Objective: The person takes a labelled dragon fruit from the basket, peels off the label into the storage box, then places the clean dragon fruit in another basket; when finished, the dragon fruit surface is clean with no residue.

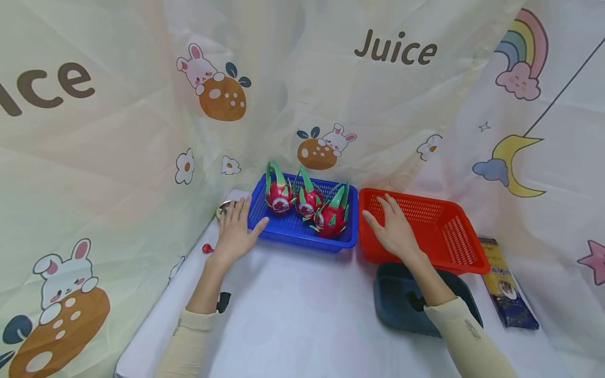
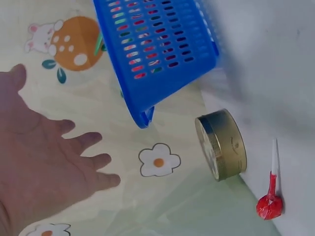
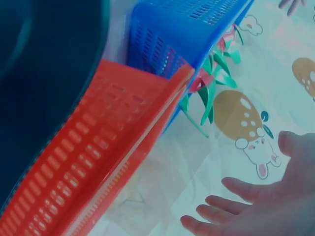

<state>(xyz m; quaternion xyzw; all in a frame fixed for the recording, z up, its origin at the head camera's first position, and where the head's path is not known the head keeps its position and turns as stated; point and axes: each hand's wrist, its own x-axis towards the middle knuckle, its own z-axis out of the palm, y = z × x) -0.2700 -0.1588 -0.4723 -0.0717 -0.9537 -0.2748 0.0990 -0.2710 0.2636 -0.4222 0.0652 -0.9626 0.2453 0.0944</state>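
In the head view my left hand hovers with spread fingers by the left end of a blue basket, partly covering a round gold tin. Three red dragon fruits with green leaves lie in that basket, the nearest dragon fruit at its right end. My right hand, fingers extended and holding nothing, is over the left part of a red basket. The left wrist view shows the left hand empty too, with the tin standing beyond it.
A dark blue-green tub stands in front of the red basket, under the right forearm. To its right lies a yellow and blue packet. A red-wrapped lollipop lies near the table's left edge. Printed curtains surround the white table.
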